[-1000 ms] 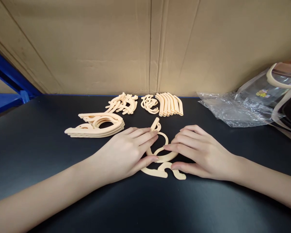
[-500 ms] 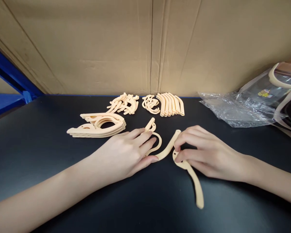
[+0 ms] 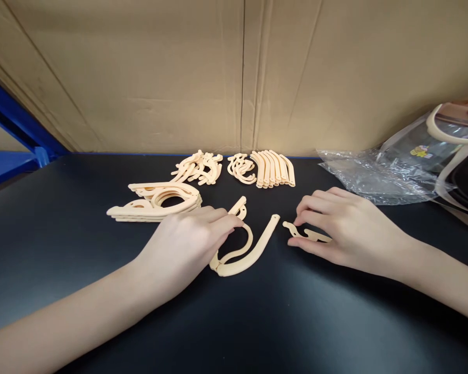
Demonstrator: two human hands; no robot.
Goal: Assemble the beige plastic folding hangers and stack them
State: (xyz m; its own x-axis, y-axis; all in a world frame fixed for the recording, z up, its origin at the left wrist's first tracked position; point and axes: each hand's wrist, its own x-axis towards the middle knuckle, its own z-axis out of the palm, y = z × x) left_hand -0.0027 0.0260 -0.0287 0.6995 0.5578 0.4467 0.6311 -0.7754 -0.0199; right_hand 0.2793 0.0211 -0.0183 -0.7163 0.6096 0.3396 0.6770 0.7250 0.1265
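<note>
The cream, curved plastic hanger frame [image 3: 253, 259] has a smooth, low-sheen surface. The small cream, hook-shaped plastic piece [image 3: 315, 236] shows a similar smooth finish, as does the stack of cream, looped plastic hangers [image 3: 156, 210]. The black, flat tabletop [image 3: 234, 332] is smooth and semi-gloss. The tall brown cardboard panel [image 3: 159, 72] is matt and creased. The blue, angular frame [image 3: 19, 117] appears to be painted metal. The clear, crumpled plastic film [image 3: 374, 176] is glossy and wrinkled.

A creased brown cardboard wall [image 3: 159, 78], split by a dark vertical seam [image 3: 243, 67], stands behind a black tabletop [image 3: 257, 327] catching soft light; blue metal framing [image 3: 19, 119] slants at left
</note>
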